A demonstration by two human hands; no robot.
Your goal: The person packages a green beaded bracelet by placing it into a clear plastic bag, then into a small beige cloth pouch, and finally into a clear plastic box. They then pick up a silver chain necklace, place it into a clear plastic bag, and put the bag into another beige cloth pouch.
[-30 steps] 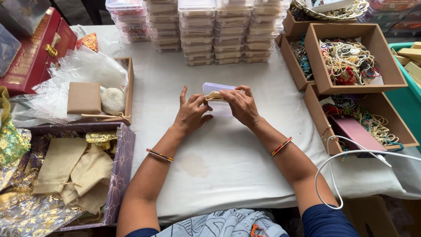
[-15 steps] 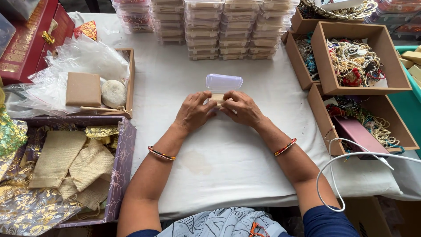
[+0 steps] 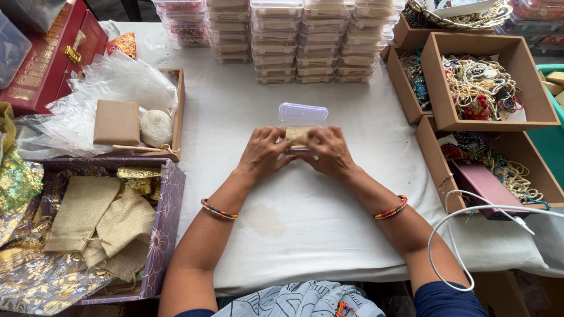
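Box (image 3: pixel 301 126), small clear plastic w/ hinged lid up, sits mid-table, nearer the far edge, both hands on it. A tan pad lies inside, at the front.

Largest first: table (image 3: pixel 305 217), white cloth, faint stain near the front edge. Left side: open purple tray (image 3: pixel 167 229) w/ burlap pouches (image 3: pixel 97 226), gold foil wrap spilling over the front-left corner. Behind it a wooden tray (image 3: pixel 178 111) w/ plastic bags, a brown card box (image 3: pixel 116 121) & a pale round puff (image 3: pixel 156 128). Red case (image 3: pixel 47 58) at the far-left corner. Far edge: stacks of shut clear boxes (image 3: pixel 305 41). Right side: wooden crates (image 3: pixel 517 64) full of beads & bangles; a pink box (image 3: pixel 484 185) in the nearest one. White cable (image 3: pixel 464 217) loops over the front-right corner.

Left hand (image 3: pixel 264 154): fingers curled narrow, tips pinching the left end of the pad. Right hand (image 3: pixel 329 152): same grip on the right end, thumb over the box's front rim. Both wrists wear bead bangles.

To do this step well, as I judge it: keep both thumbs low & even so the pad seats flat, press corners in before the middle, steady the base so it won't slide on the cloth, keep the lid clear of fingertips.
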